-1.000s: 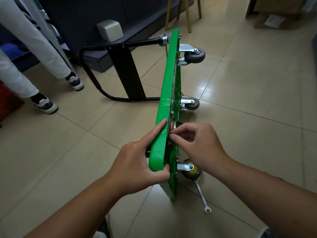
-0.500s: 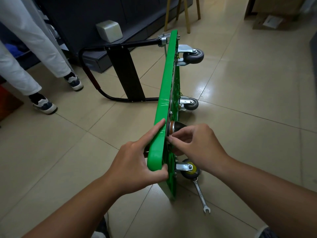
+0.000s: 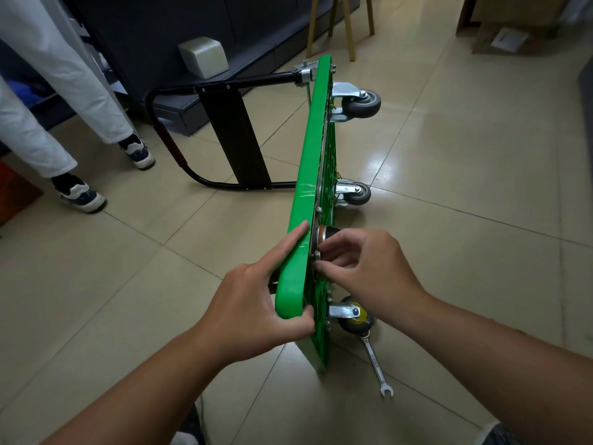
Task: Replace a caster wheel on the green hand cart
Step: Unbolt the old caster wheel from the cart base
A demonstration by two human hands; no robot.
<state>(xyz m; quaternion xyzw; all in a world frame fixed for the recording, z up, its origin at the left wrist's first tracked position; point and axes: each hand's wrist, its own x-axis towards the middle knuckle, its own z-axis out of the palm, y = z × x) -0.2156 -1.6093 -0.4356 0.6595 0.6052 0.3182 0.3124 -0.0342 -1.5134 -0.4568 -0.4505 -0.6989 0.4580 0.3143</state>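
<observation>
- Step in hand: hand-threading a small fastener (image 3: 317, 254) at the mount plate of the caster wheel (image 3: 326, 234), upper near corner of the green hand cart (image 3: 308, 175). Judged mid-fit; nut or bolt, cannot tell which.
- Cart loc: stands on its long edge on the floor (image 3: 465, 220), underside facing right. Black handle (image 3: 224, 133) lies out to the left on the tiles.
- Caster wheel sits against the underside, mostly hidden behind the right hand; only a dark body and brownish ring show.
- Right hand (image 3: 369, 268): fingers curled, thumb and forefinger tips pinching the fastener at the plate edge. Wrist is level, forearm coming in from lower right.
- Left hand (image 3: 256, 303): grasps the near top corner of the deck, thumb hooked over the underside edge, index finger laid straight along the rim. Appears to steady the cart.
- Three other casters are seen fitted: far (image 3: 361, 104), mid (image 3: 354, 192), and near-bottom w/ yellow hub (image 3: 354, 317).
- Wrench (image 3: 375, 364) lies on the floor just beside the near-bottom caster, untouched.
- Next move calls for: running the fastener down square w/o cross-threading, then the wrench for final tightening. Cart needs a firm hold meanwhile; tip risk on edge.
- Another person's legs (image 3: 64, 91) are at left, well apart.
</observation>
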